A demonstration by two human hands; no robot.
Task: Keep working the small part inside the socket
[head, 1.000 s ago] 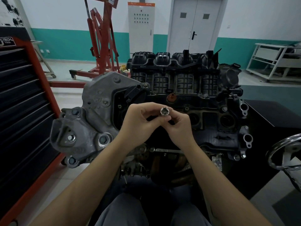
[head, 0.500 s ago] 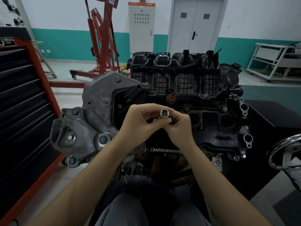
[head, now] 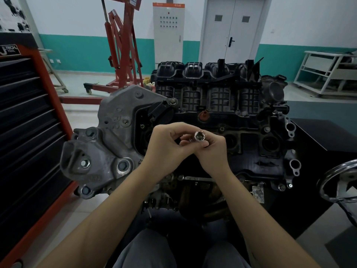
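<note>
Chrome socket (head: 199,136) pinched between left hand (head: 167,147) and right hand (head: 213,151) before engine (head: 212,105).

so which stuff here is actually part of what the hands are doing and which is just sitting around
In hand:
- socket, pinched by the left hand and right hand, open end toward the camera
- engine right behind the hands

Just about:
- red engine hoist
- black tool chest at left
- grey control cabinet
- white rack
- chrome handwheel at right

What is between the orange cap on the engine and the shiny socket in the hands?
In the head view, only dark engine surface lies between the orange cap and the socket.
</note>
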